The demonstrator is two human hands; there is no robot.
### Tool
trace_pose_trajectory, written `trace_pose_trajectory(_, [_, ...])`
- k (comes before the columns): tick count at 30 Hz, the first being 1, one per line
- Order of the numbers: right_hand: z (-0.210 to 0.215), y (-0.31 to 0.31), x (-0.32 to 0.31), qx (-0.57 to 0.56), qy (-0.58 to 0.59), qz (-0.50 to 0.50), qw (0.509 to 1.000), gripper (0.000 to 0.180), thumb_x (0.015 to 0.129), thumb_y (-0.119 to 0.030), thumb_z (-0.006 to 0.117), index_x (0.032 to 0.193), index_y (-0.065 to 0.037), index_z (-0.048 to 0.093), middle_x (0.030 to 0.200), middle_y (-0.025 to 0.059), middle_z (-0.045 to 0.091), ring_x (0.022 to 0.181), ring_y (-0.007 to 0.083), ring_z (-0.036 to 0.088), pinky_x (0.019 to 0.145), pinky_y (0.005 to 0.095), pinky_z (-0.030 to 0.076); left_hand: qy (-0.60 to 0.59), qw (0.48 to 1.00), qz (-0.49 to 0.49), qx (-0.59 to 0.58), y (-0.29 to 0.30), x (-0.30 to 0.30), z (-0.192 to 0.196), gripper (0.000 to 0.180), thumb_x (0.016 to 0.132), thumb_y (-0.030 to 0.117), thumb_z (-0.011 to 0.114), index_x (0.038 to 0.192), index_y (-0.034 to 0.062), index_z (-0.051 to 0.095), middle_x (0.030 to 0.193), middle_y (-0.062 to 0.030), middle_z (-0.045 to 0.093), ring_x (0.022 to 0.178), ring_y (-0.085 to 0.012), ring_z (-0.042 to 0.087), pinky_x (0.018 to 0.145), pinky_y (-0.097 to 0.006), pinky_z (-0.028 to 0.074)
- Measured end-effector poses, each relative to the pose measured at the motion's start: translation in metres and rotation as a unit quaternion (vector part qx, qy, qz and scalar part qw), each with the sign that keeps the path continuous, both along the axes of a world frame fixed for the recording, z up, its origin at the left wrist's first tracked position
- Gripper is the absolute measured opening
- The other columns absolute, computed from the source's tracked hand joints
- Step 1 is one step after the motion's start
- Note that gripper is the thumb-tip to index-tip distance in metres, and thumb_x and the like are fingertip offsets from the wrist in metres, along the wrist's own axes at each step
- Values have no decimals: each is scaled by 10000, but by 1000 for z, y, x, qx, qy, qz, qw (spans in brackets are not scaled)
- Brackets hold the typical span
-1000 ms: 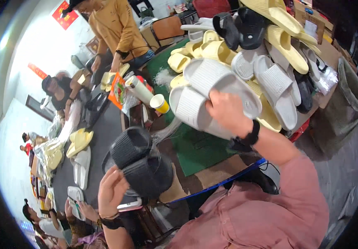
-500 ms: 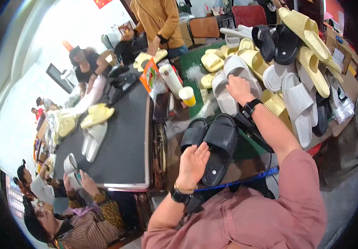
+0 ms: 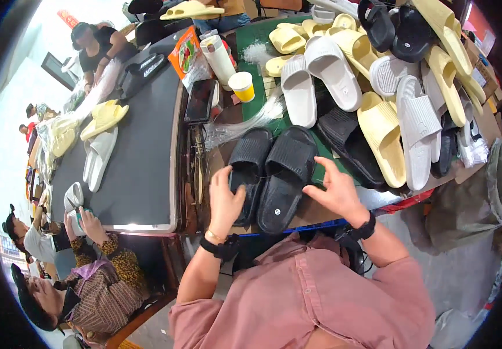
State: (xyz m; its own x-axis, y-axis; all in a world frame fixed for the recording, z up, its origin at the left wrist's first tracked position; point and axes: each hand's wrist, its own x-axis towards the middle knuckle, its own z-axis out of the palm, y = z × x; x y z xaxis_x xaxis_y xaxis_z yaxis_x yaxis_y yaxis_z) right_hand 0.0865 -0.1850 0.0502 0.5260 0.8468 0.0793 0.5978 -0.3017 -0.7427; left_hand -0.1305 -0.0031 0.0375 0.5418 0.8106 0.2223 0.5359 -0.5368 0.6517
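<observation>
Side by side in front of me lie two black slide sandals, the left one [image 3: 248,152] and the right one [image 3: 290,152], with ribbed straps away from me. A round white sticker marks the right one's heel. My left hand [image 3: 226,200] is at the outer edge of the left slide, thumb and fingers apart. On the other side, my right hand [image 3: 337,192] has its index finger and thumb spread by the right slide's edge. Whether either hand touches a slide, I cannot tell. Beyond them lie a grey slide pair [image 3: 333,72] and a bundle of clear strands [image 3: 251,129].
Yellow, grey and black slides [image 3: 386,139] heap up on the right. A yellow-and-white cup [image 3: 241,87], a white tumbler [image 3: 218,61], an orange packet [image 3: 186,52] and a phone [image 3: 200,100] stand or lie ahead. Co-workers sit around the dark table [image 3: 140,157] at left.
My right hand has come back from the grey slides to the black pair's right side. My left hand has moved to their left side. The whole view has shifted.
</observation>
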Motion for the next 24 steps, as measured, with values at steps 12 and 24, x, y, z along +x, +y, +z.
trace_pose_trajectory(12, [-24, 5, 8, -40, -85, -3, 996, 608, 783, -142, 660, 1352, -61, 462, 729, 194, 647, 688, 398, 640, 614, 498, 493, 19, 997, -61, -37, -57, -21, -7, 426, 759, 48, 736, 1163, 39, 601, 1277, -182, 488, 1138, -348, 526, 892, -380, 481])
trace_pose_trajectory(24, [44, 16, -35, 230, 221, 45, 947, 177, 927, -88, 552, 1071, -13, 624, 697, -21, 533, 632, 38, 448, 570, 224, 381, -138, 942, -166, -256, -88, 31, 25, 262, 882, 69, 659, 1136, 8, 648, 858, -81, 682, 766, -105, 626, 665, -272, 509])
